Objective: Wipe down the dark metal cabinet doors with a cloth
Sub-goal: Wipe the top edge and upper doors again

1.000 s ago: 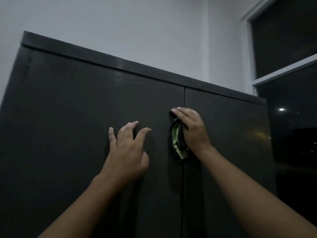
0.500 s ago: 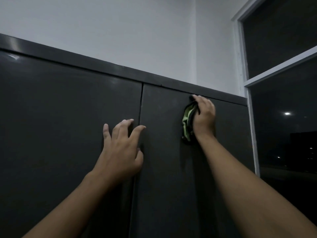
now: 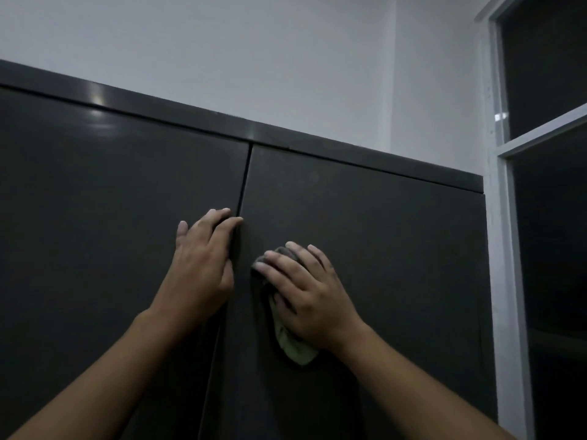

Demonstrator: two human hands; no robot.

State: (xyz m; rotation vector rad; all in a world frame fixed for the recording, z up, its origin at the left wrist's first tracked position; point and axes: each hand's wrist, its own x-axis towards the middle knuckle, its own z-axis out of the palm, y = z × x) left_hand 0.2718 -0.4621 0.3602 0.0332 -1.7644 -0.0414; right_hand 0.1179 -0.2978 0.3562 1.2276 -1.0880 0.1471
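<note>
While right hand [image 3: 311,300] presses cloth [image 3: 295,350] with straight fingers and left hand [image 3: 203,265] braces spread-fingered, risk: unpinched cloth slipping down.

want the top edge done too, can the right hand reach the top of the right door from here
Probably yes: the right hand presses the cloth on the right door, and only bare panel lies between it and the top edge.
</note>
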